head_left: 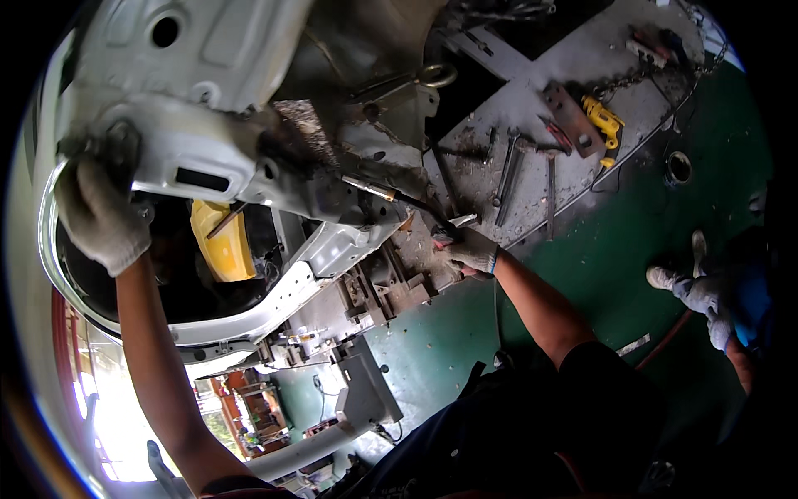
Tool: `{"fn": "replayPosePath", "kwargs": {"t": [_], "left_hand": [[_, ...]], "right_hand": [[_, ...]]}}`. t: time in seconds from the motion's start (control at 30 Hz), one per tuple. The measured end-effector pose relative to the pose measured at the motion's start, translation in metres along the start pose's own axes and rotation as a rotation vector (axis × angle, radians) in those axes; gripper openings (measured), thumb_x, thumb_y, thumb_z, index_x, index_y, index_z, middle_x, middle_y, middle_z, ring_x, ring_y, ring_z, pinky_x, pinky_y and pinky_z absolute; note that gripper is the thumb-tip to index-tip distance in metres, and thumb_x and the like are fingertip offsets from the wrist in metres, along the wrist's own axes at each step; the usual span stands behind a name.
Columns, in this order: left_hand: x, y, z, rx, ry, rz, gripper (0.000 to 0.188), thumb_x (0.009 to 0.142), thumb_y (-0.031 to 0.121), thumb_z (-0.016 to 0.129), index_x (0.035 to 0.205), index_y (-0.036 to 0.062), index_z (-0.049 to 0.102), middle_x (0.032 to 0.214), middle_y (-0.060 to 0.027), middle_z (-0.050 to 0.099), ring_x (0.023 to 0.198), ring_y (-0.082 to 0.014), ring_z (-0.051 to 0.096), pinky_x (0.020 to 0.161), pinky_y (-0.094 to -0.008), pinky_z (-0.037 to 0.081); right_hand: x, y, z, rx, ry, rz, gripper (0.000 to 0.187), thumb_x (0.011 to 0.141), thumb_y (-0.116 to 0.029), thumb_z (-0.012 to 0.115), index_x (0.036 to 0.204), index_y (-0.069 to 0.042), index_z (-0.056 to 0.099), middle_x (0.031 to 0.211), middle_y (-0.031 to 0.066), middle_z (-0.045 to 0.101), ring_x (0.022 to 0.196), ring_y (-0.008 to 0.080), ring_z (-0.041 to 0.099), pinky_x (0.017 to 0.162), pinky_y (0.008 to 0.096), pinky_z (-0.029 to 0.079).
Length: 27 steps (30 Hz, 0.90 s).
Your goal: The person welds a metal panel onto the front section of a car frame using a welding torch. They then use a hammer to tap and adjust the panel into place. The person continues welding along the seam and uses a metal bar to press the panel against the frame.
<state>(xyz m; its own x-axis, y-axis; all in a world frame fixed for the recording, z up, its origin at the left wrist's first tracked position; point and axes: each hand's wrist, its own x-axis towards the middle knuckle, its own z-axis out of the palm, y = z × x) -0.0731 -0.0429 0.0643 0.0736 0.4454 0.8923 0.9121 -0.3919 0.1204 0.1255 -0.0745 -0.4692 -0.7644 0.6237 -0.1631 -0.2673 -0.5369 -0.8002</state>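
A bare grey car body (195, 150) fills the upper left, with a torn, rough metal edge at its middle. My left hand (100, 216), in a pale work glove, is closed at the body's left side, next to a dark bracket-like part (123, 145); its fingertips are partly hidden. In the middle, my gloved right hand (472, 251) is wrapped round the handle of a welding torch (407, 200). The torch's black neck and brass-coloured nozzle point up and left toward the torn metal seam. I cannot tell whether the nozzle touches it.
A grey steel bench (490, 179) carries wrenches (507, 179), a hammer (550, 195), a drilled steel plate (573, 121) and a yellow clamp (604, 123). A yellow panel (223, 241) shows through the body opening. Another person (715, 295) is at the right on the green floor (573, 274).
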Motion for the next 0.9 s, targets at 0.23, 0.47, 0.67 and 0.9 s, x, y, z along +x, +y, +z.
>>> {"fn": "replayPosePath", "kwargs": {"t": [0.23, 0.47, 0.67, 0.9], "left_hand": [[0.001, 0.009, -0.019, 0.557, 0.01, 0.313, 0.04, 0.102, 0.037, 0.06, 0.112, 0.0012, 0.075, 0.111, -0.0174, 0.069, 0.102, -0.034, 0.068, 0.095, -0.0432, 0.053], [0.003, 0.009, -0.009, 0.512, 0.054, 0.367, 0.036, 0.1, 0.04, 0.062, 0.104, 0.0073, 0.077, 0.107, -0.0145, 0.07, 0.094, -0.0339, 0.07, 0.087, -0.044, 0.056], [0.004, 0.007, -0.012, 0.542, 0.046, 0.356, 0.04, 0.1, 0.043, 0.062, 0.107, 0.007, 0.078, 0.109, -0.0153, 0.07, 0.096, -0.0329, 0.071, 0.088, -0.0434, 0.056], [0.009, 0.001, -0.01, 0.482, 0.005, 0.262, 0.056, 0.105, 0.047, 0.059, 0.132, -0.001, 0.071, 0.125, -0.0165, 0.071, 0.12, -0.0321, 0.068, 0.108, -0.0417, 0.05]], "right_hand": [[0.005, 0.025, 0.018, 0.036, -0.002, 0.007, 0.022, 0.096, -0.023, 0.076, 0.089, -0.005, 0.065, 0.061, 0.0027, 0.057, 0.044, 0.0111, 0.047, 0.039, 0.0302, 0.033], [-0.007, 0.019, 0.012, -0.015, 0.002, -0.06, 0.026, 0.097, -0.025, 0.075, 0.085, -0.005, 0.064, 0.061, 0.0044, 0.058, 0.045, 0.0126, 0.049, 0.04, 0.0312, 0.035], [-0.003, 0.017, 0.02, 0.078, -0.001, -0.009, 0.017, 0.095, -0.02, 0.075, 0.09, -0.005, 0.068, 0.062, 0.0034, 0.061, 0.051, 0.0148, 0.057, 0.051, 0.0329, 0.044], [0.0, 0.042, 0.025, 0.235, 0.106, -0.065, 0.021, 0.094, -0.02, 0.074, 0.107, -0.004, 0.07, 0.066, 0.0037, 0.061, 0.05, 0.0119, 0.054, 0.045, 0.0314, 0.04]]}}
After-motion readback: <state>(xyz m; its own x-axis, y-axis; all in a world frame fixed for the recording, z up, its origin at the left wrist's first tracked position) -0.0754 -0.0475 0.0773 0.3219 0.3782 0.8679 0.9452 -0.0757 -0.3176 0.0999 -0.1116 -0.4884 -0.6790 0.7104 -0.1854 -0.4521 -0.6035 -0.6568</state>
